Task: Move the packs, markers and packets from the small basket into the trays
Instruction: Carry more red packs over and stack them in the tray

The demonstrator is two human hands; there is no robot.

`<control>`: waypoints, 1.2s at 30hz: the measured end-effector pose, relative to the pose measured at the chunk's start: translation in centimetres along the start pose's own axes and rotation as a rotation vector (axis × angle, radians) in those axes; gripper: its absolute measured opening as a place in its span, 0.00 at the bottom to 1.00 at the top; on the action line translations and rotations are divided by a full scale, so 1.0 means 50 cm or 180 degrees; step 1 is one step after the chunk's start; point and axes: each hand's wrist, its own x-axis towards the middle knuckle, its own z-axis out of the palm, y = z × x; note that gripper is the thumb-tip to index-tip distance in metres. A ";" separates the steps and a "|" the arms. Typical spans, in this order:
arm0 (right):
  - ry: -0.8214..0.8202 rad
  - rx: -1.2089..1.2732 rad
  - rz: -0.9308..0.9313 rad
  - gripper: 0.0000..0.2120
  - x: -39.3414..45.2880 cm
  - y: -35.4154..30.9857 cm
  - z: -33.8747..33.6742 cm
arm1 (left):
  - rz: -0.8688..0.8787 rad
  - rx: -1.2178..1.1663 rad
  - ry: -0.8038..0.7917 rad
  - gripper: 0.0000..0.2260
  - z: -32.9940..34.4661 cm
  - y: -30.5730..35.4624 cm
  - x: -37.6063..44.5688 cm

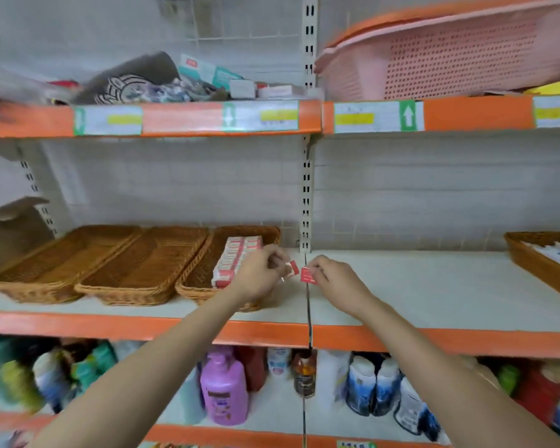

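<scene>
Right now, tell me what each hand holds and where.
Left hand pinches a small red-and-white pack by its left edge; right hand pinches another by its right edge.

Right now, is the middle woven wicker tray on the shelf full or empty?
Empty: the middle woven wicker tray shows only its bare woven bottom.

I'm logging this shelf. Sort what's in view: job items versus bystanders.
Job: red pack in left hand; red pack in right hand; wicker tray with red packs; two empty wicker trays.

Bystanders: pink basket; purple bottle; shelf labels.
</scene>
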 end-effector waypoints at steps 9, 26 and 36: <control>-0.0009 0.0005 -0.0300 0.13 0.125 -0.095 0.106 | -0.0568 0.0080 0.0365 0.03 -0.126 -0.124 -0.008; 0.0170 0.0311 0.0271 0.15 0.263 -0.119 0.229 | -0.0557 0.0558 0.0118 0.05 -0.183 -0.246 0.115; 0.0354 0.0088 0.0145 0.13 0.259 -0.106 0.238 | -0.0207 0.0528 0.0112 0.11 -0.170 -0.314 0.118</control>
